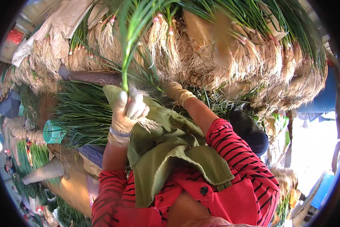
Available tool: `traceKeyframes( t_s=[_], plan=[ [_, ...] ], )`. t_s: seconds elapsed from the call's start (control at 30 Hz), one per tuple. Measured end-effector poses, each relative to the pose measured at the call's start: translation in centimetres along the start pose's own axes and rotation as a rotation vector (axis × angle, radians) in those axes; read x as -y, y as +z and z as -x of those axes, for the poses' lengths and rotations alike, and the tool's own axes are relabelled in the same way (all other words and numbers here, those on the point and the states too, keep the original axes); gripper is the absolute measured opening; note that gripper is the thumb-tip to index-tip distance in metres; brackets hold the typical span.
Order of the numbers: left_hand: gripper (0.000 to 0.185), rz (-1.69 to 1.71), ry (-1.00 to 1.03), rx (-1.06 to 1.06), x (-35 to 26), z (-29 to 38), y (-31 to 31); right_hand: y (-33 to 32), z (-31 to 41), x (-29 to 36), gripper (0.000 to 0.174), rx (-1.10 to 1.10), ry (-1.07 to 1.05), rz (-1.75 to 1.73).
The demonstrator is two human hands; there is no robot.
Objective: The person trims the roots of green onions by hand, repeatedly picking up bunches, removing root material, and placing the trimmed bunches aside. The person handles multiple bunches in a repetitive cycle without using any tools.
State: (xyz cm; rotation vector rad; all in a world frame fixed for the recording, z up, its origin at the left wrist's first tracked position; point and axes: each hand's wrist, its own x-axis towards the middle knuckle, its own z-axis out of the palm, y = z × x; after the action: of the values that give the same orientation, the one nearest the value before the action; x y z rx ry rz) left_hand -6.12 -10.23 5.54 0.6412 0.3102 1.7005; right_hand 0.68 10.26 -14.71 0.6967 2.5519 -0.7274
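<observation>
My left hand [129, 109], in a pale glove with a metal-banded watch at the wrist, is closed around a green leafy plant with pale roots [126, 62]. Its leaves point up and away, and its roots hang out below the fist. Over at the right, my right hand [175, 91], also gloved, reaches to the lower edge of the piled rooted plants [209, 69]; its fingers are blurred and I cannot tell whether they hold anything. A green cloth apron [170, 133] covers my lap. Beside my left hand lies a heap of green-leaved plants [85, 113].
A teal plastic basin [53, 131] stands at the left, with a grey cone-shaped object [45, 171] below it. Beige cloth [56, 25] drapes the pile at upper left. Loose green trimmings [215, 99] lie under the pile, near a dark boot [250, 132]. More bundled plants stand at far left.
</observation>
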Motion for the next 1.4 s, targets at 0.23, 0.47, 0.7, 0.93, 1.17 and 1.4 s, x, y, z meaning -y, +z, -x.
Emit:
traceKeyframes(
  t_s=[0.23,0.47,0.7,0.93,1.17,1.4],
  plan=[
    [0.038,0.000,-0.045,-0.051,0.7,3.3,0.8,5.5,-4.1,-0.2,0.064,0.087,0.012,-0.200],
    [0.036,0.056,-0.011,-0.249,2.4,3.6,-2.6,9.6,-5.3,-1.3,0.058,0.089,-0.033,0.104],
    [0.038,-0.147,-0.077,-0.618,3.2,2.8,-6.3,3.7,-4.0,1.2,0.041,0.184,-0.223,-0.206],
    [0.038,-0.539,-0.543,-0.432,2.9,4.2,-3.6,-8.9,10.1,2.5,0.029,0.639,-0.112,-1.122],
    [0.019,-0.691,-0.173,-0.388,7.9,5.0,2.4,-9.1,15.7,6.2,0.013,-0.162,-0.874,-0.385],
    [0.033,-0.311,0.009,-0.694,1.6,11.4,4.7,-5.5,14.2,-2.7,0.026,0.135,-0.354,0.419]
  ],
)
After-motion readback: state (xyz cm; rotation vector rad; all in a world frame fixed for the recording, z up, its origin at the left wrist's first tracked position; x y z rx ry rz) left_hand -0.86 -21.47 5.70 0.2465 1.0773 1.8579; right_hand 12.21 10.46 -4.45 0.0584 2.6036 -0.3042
